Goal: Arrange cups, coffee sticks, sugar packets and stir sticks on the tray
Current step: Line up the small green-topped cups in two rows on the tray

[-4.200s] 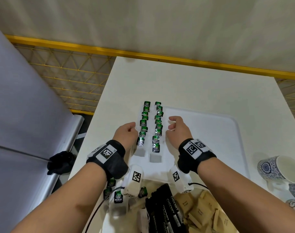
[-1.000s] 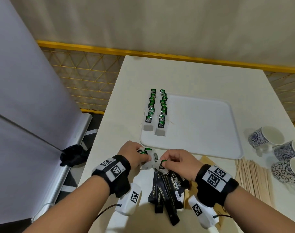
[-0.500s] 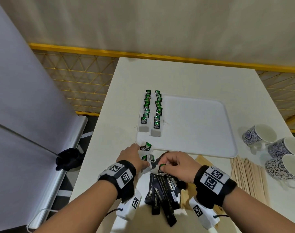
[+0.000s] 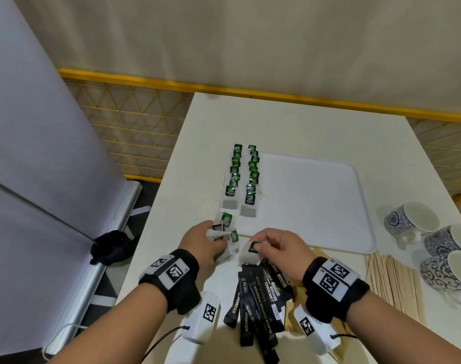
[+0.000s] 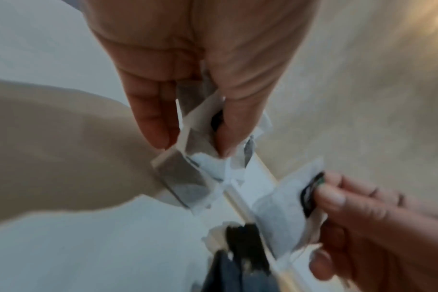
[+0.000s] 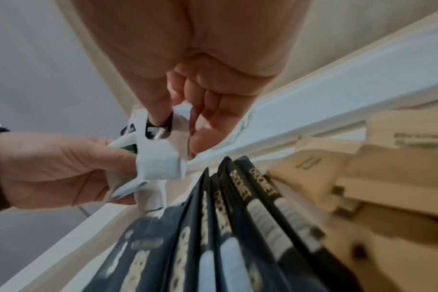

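A white tray point(image 4: 316, 206) lies mid-table with two rows of green-tagged tea bags point(image 4: 244, 174) along its left side. My left hand point(image 4: 203, 243) grips several tea bags point(image 4: 225, 232) at the tray's near left corner; in the left wrist view they point(image 5: 200, 158) sit pinched between thumb and fingers. My right hand point(image 4: 276, 248) pinches one tea bag point(image 4: 251, 252) by its green tag, seen in the right wrist view as a white bag point(image 6: 158, 158). Black coffee sticks point(image 4: 255, 300) lie fanned below both hands.
Three blue-patterned cups point(image 4: 413, 222) stand at the right table edge. Wooden stir sticks point(image 4: 392, 279) lie beside them. Brown sugar packets point(image 6: 363, 168) lie right of the coffee sticks. A yellow mesh fence point(image 4: 135, 127) and a grey panel flank the table's left.
Both hands came back from the tray rows to the pile near the table's front and picked up tea bags. In the last second they have risen slightly toward the tray's near left corner.
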`<state>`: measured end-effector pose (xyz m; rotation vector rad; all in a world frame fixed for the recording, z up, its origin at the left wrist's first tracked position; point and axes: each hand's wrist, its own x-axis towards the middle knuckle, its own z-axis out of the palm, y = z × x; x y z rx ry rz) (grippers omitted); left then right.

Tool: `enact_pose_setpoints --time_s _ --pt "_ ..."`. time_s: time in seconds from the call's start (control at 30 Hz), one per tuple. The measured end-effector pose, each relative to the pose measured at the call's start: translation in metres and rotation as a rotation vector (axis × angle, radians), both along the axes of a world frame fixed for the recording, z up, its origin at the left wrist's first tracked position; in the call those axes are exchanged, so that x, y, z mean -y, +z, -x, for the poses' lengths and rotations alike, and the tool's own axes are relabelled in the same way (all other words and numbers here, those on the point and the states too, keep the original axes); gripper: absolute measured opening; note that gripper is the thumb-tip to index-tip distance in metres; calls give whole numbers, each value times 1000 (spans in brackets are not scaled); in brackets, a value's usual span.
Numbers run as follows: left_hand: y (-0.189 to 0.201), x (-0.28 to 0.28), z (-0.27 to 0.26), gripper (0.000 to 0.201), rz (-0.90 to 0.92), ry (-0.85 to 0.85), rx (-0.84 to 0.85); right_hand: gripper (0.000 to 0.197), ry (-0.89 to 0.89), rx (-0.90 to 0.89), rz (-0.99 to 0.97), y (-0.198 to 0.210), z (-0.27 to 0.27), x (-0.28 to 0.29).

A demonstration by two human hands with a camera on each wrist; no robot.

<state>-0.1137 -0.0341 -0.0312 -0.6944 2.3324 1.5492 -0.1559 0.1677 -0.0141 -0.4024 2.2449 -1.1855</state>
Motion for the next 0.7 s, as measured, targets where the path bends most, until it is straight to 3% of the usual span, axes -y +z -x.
enact_pose_setpoints --time_s 0.2,0.43,0.57,0.7 --pt "11 19 9 22 -248 191 -32 23 -141 -77 -51 -2 44 15" --pt "10 24 19 24 -286 166 -16 23 -7 -38 -128 5 81 52" --pt "8 25 24 24 -286 157 -3 22 34 79 -132 -1 94 74" --pt "5 29 31 24 -286 158 4 21 -22 107 -119 -8 104 88"
